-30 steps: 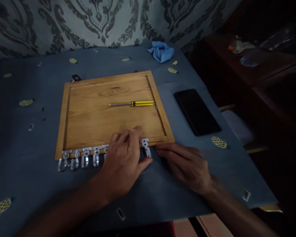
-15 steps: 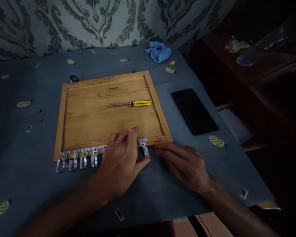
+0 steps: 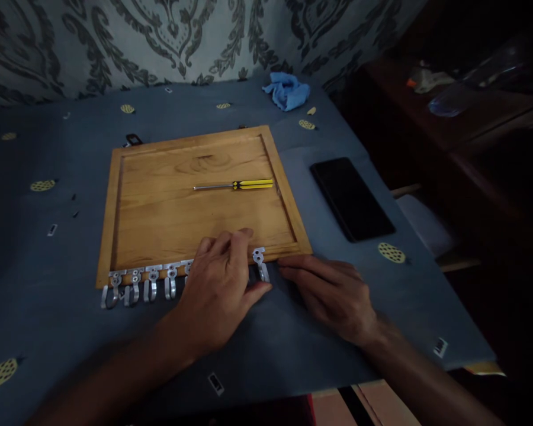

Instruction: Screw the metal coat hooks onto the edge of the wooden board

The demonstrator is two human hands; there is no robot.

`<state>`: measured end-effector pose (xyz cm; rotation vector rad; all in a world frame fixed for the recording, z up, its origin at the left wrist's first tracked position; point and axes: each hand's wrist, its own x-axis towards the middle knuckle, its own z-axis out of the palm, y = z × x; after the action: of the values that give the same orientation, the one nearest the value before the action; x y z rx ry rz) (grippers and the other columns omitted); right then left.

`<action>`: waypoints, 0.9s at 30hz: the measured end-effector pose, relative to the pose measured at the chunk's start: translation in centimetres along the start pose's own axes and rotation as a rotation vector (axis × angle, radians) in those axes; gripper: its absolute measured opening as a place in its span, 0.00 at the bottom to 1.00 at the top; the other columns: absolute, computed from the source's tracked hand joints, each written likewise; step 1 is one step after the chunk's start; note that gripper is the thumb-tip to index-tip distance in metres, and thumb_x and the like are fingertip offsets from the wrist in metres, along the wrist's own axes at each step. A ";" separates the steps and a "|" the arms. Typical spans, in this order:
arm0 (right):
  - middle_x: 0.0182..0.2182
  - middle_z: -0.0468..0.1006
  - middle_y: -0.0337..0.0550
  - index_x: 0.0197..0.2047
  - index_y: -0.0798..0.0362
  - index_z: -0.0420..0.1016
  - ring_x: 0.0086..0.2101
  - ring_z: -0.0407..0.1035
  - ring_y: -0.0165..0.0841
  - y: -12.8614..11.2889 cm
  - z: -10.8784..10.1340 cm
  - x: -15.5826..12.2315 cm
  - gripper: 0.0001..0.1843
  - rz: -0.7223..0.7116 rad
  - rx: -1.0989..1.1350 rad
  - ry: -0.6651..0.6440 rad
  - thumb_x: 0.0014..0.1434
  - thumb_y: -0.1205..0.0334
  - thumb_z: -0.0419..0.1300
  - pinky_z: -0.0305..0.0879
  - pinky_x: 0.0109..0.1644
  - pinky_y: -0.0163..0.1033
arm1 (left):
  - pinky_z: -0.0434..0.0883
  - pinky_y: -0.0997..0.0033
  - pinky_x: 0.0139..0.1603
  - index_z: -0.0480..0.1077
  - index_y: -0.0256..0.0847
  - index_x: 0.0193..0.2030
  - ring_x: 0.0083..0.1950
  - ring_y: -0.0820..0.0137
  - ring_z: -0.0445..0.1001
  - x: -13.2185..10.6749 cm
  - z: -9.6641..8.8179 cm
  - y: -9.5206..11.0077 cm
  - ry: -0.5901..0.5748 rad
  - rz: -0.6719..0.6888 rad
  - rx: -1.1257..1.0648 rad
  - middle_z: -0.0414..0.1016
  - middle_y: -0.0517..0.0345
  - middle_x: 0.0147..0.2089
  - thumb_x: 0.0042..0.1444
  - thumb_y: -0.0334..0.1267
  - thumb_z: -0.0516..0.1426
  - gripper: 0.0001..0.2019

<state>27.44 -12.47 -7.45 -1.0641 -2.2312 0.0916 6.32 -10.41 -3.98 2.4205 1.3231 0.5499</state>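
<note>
A wooden board (image 3: 160, 207) with a raised rim lies on the blue cloth. A yellow-handled screwdriver (image 3: 235, 185) rests on it. Several metal hooks (image 3: 137, 284) line the board's near edge. My left hand (image 3: 217, 290) lies flat over the near edge, fingers stretched onto the wood, covering some hooks, its thumb beside one hook (image 3: 261, 264). My right hand (image 3: 333, 293) rests flat on the cloth just right of that hook, fingers pointing left, holding nothing.
A black phone (image 3: 350, 198) lies right of the board. A crumpled blue cloth (image 3: 286, 90) sits at the back. Small yellow discs (image 3: 391, 252) and dark bits dot the tablecloth. The table edge drops off at right and front; a patterned curtain hangs behind.
</note>
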 end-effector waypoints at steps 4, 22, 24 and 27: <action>0.36 0.86 0.44 0.37 0.54 0.78 0.32 0.81 0.29 0.0 0.0 0.2 0.15 -0.002 0.012 0.001 0.68 0.72 0.52 0.75 0.35 0.31 | 0.72 0.54 0.50 0.54 0.40 0.58 0.51 0.55 0.76 0.0 0.0 0.0 -0.003 0.009 0.004 0.78 0.49 0.49 0.51 0.33 0.70 0.35; 0.37 0.86 0.44 0.40 0.53 0.78 0.34 0.82 0.30 -0.1 0.0 0.2 0.13 0.001 0.009 0.030 0.69 0.71 0.52 0.77 0.37 0.32 | 0.74 0.53 0.50 0.54 0.43 0.56 0.51 0.56 0.77 0.1 0.0 0.0 0.015 0.021 -0.016 0.77 0.52 0.49 0.50 0.31 0.71 0.35; 0.41 0.86 0.47 0.44 0.54 0.78 0.38 0.82 0.30 -0.2 0.0 0.3 0.12 0.000 0.034 0.020 0.69 0.71 0.52 0.78 0.39 0.32 | 0.74 0.53 0.49 0.54 0.43 0.56 0.51 0.56 0.77 0.1 0.0 0.0 0.014 0.016 -0.019 0.77 0.52 0.49 0.50 0.31 0.70 0.34; 0.48 0.84 0.51 0.50 0.56 0.77 0.42 0.82 0.31 -0.2 0.0 0.4 0.14 -0.002 0.059 -0.033 0.69 0.72 0.52 0.79 0.41 0.32 | 0.74 0.52 0.49 0.54 0.43 0.56 0.51 0.55 0.78 0.1 0.0 0.0 0.009 0.015 -0.015 0.77 0.51 0.49 0.50 0.30 0.70 0.34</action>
<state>27.11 -12.28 -7.14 -1.0350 -2.2448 0.1744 6.37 -10.36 -4.00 2.4208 1.3010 0.5725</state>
